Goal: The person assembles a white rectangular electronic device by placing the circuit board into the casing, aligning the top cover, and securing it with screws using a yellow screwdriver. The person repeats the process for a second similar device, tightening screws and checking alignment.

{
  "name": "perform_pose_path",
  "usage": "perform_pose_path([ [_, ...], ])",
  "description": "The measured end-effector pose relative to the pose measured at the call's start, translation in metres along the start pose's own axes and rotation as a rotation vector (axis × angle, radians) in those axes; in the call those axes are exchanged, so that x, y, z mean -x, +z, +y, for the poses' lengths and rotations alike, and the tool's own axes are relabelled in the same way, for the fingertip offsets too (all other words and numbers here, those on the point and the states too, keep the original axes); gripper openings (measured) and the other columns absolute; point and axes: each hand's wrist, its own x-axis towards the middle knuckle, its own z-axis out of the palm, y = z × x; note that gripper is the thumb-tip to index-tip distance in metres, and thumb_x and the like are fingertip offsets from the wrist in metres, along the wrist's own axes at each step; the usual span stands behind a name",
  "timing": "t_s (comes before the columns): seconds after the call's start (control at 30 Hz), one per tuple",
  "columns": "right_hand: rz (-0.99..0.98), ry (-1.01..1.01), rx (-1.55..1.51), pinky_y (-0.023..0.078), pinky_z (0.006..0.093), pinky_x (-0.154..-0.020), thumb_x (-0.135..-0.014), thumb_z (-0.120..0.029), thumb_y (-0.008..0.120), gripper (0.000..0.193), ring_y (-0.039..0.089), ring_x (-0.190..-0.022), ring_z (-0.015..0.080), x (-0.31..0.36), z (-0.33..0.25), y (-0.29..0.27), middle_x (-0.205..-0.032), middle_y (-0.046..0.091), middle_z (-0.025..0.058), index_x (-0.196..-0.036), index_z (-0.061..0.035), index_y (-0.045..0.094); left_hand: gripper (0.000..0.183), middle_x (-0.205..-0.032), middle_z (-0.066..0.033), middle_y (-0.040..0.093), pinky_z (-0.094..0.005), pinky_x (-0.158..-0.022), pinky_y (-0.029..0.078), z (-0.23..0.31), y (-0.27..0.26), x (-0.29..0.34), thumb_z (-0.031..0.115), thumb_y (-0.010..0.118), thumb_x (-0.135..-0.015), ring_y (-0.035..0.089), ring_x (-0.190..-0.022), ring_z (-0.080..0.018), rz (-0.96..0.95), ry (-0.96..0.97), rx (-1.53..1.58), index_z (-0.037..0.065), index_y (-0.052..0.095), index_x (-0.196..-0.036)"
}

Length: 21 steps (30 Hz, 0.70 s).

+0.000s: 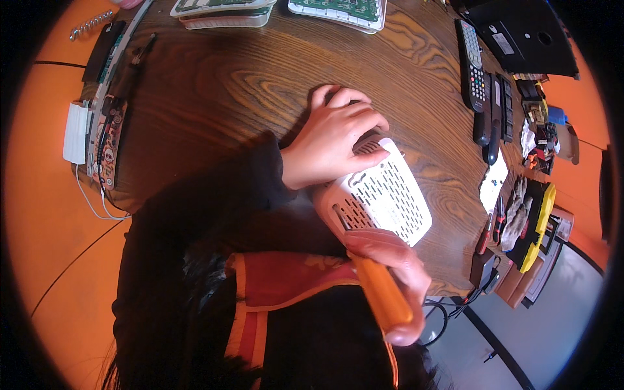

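**Two hands on a white vented box**

In the head view we see a white box [380,195], its plastic shell full of slots, lying on the near right part of the wooden table [214,97], close to the table's near edge. Our left hand [331,136] rests on the far end of the box, palm down, fingers curled loosely over its top corner; it presses on the shell rather than gripping it. Our right hand [393,270] is closed tight around the orange handle of a screwdriver [380,292], whose dark shaft runs up and to the left and meets the near edge of the box. We cannot tell whether the tip sits in a slot or against a seam.

To the right of the box, well apart from it, two dark remotes [473,68] lie side by side along the table's right edge, with a yellow-and-black tool case [539,224] nearer us at that edge. At the far side of the table lie green circuit boards [341,10] in white frames. Along the left edge runs a long, narrow board [107,140] with a white adapter [76,133] just beside it, its thin cable trailing over the orange floor [45,214].
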Motion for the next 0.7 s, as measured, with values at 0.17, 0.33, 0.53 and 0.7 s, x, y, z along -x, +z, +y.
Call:
perform_pose_path([
  [0.17,0.186,0.038,-0.122,0.046,0.0411,-0.091,-0.068,-0.043,0.068,0.075,0.055,-0.105,0.0336,0.01,0.004,0.009,-0.116,0.05,0.0261,-0.116,0.0106,0.046,0.032,-0.098,-0.0038,0.064,-0.0419,-0.099,0.02,0.001,0.0,-0.001,0.039,0.065,-0.077,0.044,-0.115,-0.0236,-0.003,-0.017,0.001,0.012,0.062,-0.094],
  [0.33,0.055,0.358,-0.152,0.042,0.0358,-0.093,-0.077,-0.052,0.054,0.079,0.051,-0.109,0.028,0.012,-0.001,-0.005,-0.125,0.045,0.023,-0.125,0.0101,0.041,0.032,-0.099,-0.005,0.063,-0.042,-0.099,0.021,0.001,0.0,0.0,0.038,0.065,-0.076,0.045,-0.114,-0.0238,0.005,-0.013,-0.017,0.012,0.062,-0.095],
  [0.53,0.459,-0.249,0.178,0.049,0.0322,-0.08,-0.083,-0.007,0.054,0.064,0.059,-0.088,0.0255,0.002,0.014,0.012,-0.098,0.058,0.019,-0.137,-0.0035,0.021,0.031,-0.098,-0.0067,0.061,-0.0424,-0.097,0.024,0.004,-0.003,-0.002,0.034,0.066,-0.075,0.047,-0.112,-0.0258,-0.004,-0.001,-0.024,0.012,0.062,-0.095],
  [0.7,1.104,-0.163,-0.069,0.045,0.0251,-0.053,-0.078,0.004,0.047,0.079,0.052,-0.059,0.0161,0.022,0.006,-0.026,-0.075,0.054,0.0126,-0.143,-0.0141,0.005,0.027,-0.098,-0.0073,0.061,-0.0403,-0.096,0.025,0.01,-0.008,-0.005,0.027,0.071,-0.072,0.048,-0.111,-0.0246,-0.054,-0.034,-0.058,0.011,0.062,-0.092],
])
